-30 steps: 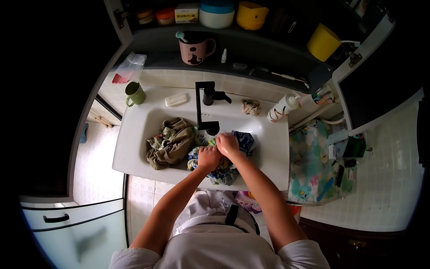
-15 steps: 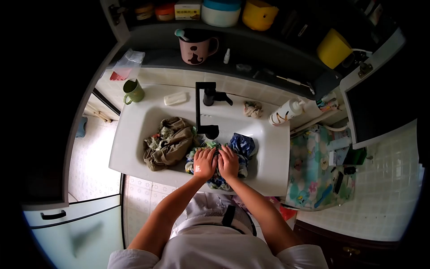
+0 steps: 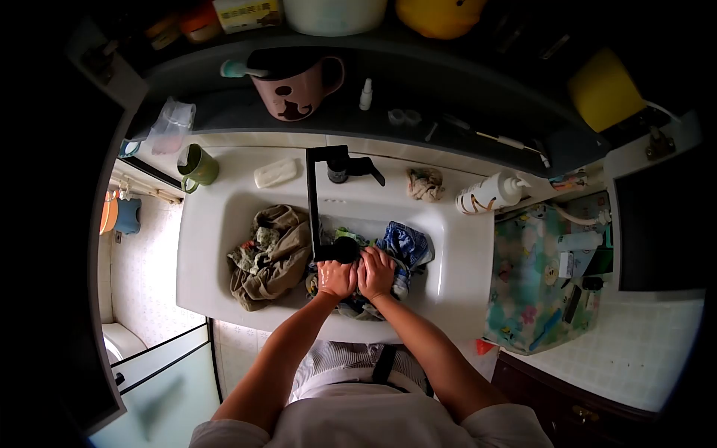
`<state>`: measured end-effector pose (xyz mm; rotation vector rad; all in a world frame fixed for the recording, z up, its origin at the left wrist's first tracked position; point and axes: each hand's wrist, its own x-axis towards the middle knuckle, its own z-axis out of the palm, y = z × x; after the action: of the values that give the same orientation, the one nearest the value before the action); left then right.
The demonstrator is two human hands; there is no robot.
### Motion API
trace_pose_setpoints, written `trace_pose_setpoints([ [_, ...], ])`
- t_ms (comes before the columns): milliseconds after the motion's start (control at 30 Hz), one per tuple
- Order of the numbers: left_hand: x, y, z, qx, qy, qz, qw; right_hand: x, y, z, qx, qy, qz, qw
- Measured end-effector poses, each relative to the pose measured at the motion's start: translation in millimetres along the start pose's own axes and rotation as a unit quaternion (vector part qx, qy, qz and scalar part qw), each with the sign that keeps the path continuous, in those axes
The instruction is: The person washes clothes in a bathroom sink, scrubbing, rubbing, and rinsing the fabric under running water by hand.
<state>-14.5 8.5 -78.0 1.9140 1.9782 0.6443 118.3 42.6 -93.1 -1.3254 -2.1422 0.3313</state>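
Pressing seems in hand: patterned clothes (image 3: 405,243) in the sink (image 3: 461,280) are partly covered by left hand (image 3: 336,278) and right hand (image 3: 376,273); whether fingers are clamped cannot be told. Even pressure seems needed next.

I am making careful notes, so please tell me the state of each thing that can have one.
Patterned laundry: bunched
Left hand: laid on the laundry, wet-looking
Right hand: laid on the laundry
Brown cloth: crumpled in the sink
Small cloth: crumpled on the rim
Faucet: running or not, cannot tell
Green mug: upright
Pump bottle: standing
Right cabinet door: open
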Motion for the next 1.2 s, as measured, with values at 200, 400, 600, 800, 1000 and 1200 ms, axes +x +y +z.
trace_pose_setpoints([
  [200, 24.6, -27.1, 23.3, 0.01, 0.092, 0.082, 0.992, 19.9, 5.1, 12.7, -0.013, -0.003, 0.005, 1.0],
  [400, 51.5, -24.3, 19.7, 0.046, 0.012, 0.008, 0.999, 37.3, 12.0, 21.3, -0.037, -0.048, 0.023, 0.998],
  [600, 64.5, -32.6, 28.6, 0.066, 0.024, -0.016, 0.997, 49.4, 18.1, 33.4, -0.039, -0.095, 0.04, 0.994],
  [800, 73.9, -51.2, 44.8, 0.05, 0.016, -0.028, 0.998, 63.3, 22.6, 41.7, -0.042, -0.086, 0.044, 0.994],
  [1000, 80.9, -67.7, 58.7, 0.048, 0.018, -0.025, 0.998, 73.1, 26.5, 53.5, -0.055, -0.055, 0.063, 0.995],
  [1200, 93.9, -80.9, 63.8, -0.013, -0.059, -0.078, 0.995, 81.1, 32.9, 69.0, -0.065, -0.046, 0.094, 0.992],
])
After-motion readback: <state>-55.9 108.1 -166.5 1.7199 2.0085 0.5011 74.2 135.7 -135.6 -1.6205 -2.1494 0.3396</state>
